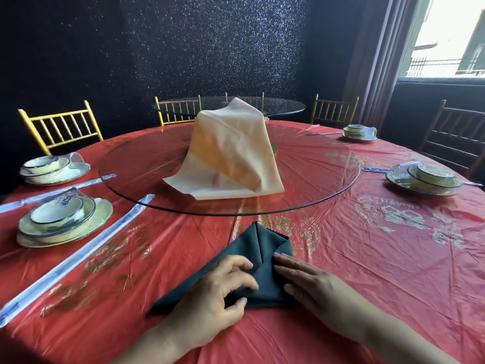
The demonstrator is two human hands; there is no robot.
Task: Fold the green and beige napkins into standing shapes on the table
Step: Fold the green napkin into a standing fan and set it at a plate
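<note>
Single head-worn wide-angle view, looking forward and down across a round table (393, 271) from its near edge. Closest to the lens: both hands, low in frame. Mid-distance: glass turntable (157, 185). Farthest: gold chairs (60, 127), dark wall, window (451, 35) at upper right. Straight lines bow near the borders

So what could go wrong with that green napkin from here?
The green napkin lies on a slick-looking red plastic tablecloth, so it may slide as the left hand and right hand press the creases. If the flat right hand lifts, the folded flaps may spring open. The beige napkin is draped on the glass turntable; bumping that could shift it.
</note>
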